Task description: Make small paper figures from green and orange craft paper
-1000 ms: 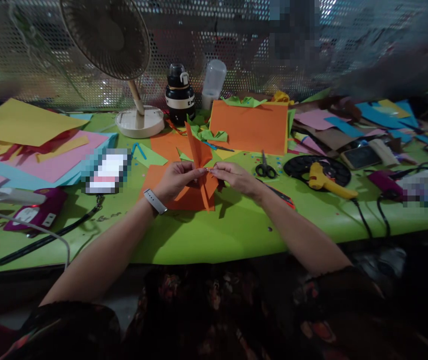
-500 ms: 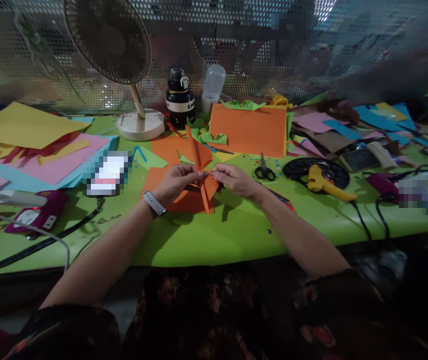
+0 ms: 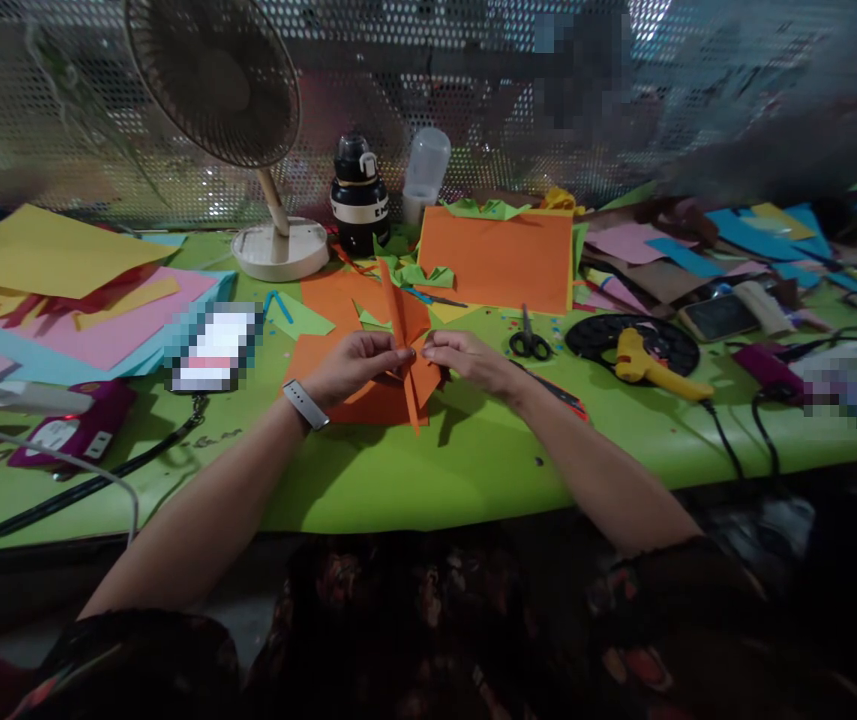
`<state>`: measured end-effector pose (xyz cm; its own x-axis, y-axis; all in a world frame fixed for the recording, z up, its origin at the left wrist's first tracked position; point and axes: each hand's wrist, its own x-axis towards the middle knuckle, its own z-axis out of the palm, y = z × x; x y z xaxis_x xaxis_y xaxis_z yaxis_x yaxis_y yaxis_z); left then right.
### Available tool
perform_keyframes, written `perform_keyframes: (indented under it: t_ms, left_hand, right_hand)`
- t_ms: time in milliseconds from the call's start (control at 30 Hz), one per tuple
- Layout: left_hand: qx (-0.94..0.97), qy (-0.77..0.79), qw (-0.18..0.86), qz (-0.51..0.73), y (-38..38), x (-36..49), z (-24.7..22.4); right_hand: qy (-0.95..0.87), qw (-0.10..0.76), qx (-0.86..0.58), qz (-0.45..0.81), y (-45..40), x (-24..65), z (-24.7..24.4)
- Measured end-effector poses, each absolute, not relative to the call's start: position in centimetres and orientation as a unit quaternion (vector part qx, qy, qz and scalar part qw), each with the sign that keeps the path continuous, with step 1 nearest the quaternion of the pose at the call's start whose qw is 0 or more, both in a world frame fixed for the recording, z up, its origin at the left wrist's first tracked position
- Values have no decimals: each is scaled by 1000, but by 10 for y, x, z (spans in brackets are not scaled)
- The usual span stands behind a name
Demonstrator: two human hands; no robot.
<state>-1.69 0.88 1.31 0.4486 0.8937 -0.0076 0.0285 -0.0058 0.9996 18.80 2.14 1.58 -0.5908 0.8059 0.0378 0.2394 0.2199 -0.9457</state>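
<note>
Between my hands is a folded orange paper piece with pointed arms, held just above the table. My left hand, with a pale watch band on the wrist, pinches it near its centre with thumb and finger. From the other side my right hand closes its fingertips on the same centre; a tiny dark spot shows between the two thumbs. An orange sheet lies flat under my left hand. Black scissors rest to the right of my right hand.
A white fan, a black bottle and a clear bottle stand at the back. A yellow glue gun lies on a black round tray at right. Coloured paper and a phone lie at left.
The folded orange paper has turned slightly in my fingers, its top tip shifting a little right and down. Both hands keep their pinch near the centre.
</note>
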Motion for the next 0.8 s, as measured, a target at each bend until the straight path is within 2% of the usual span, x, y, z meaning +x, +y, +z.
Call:
perform_keyframes:
  t_ms: [300, 533, 800]
  left_hand:
    - [625, 373, 589, 351, 13, -20, 8]
    - [625, 368, 590, 356, 16, -25, 10]
    - [628, 379, 590, 338, 15, -22, 12]
  right_hand:
    - [-728, 241, -339, 545, 26, 189, 14]
    - [-687, 220, -306, 621, 27, 198, 25]
    - [-709, 216, -330, 585, 28, 191, 12]
